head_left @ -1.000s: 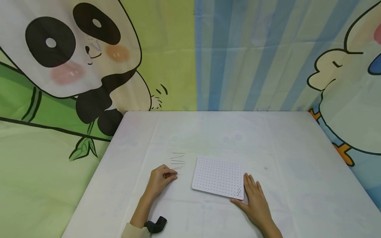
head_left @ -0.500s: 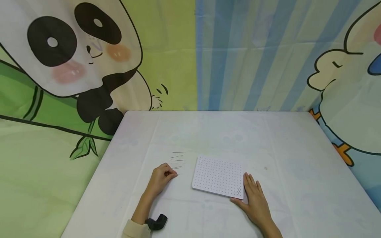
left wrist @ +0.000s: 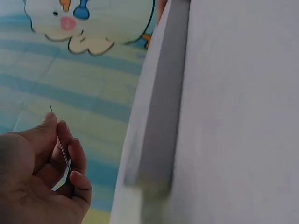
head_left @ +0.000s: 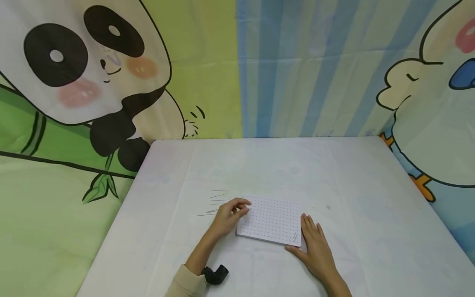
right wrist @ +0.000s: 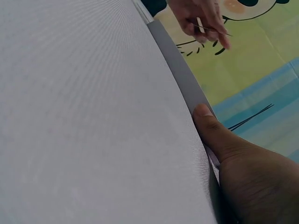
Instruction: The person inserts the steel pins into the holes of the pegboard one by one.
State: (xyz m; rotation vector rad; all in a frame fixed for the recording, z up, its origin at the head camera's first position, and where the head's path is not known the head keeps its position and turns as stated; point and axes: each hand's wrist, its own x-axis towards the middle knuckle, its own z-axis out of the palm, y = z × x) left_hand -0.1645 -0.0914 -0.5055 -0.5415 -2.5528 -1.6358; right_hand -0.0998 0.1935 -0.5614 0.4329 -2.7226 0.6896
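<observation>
My left hand point(head_left: 229, 215) is over the left edge of a white board with rows of small holes point(head_left: 272, 220). Between thumb and fingertips it pinches a thin metal needle point(left wrist: 63, 150), seen slanting across the fingers in the left wrist view. My right hand point(head_left: 318, 255) rests against the board's lower right corner, fingers straight along the right side and thumb on the near edge. Two needles point(right wrist: 252, 117) stand tilted in the holes near that corner. Several loose needles point(head_left: 219, 200) lie on the table left of the board, partly behind the left hand.
A white cloth covers the table point(head_left: 356, 177). Behind it hangs a printed curtain point(head_left: 208, 70) with a panda and stripes. A black curved device point(head_left: 216, 274) sits at the left wrist, beside a beige sleeve point(head_left: 187, 282).
My left hand has lifted from the loose needles and moved right to the board, carrying one needle. The right hand stays at the corner. The head view has shifted slightly.
</observation>
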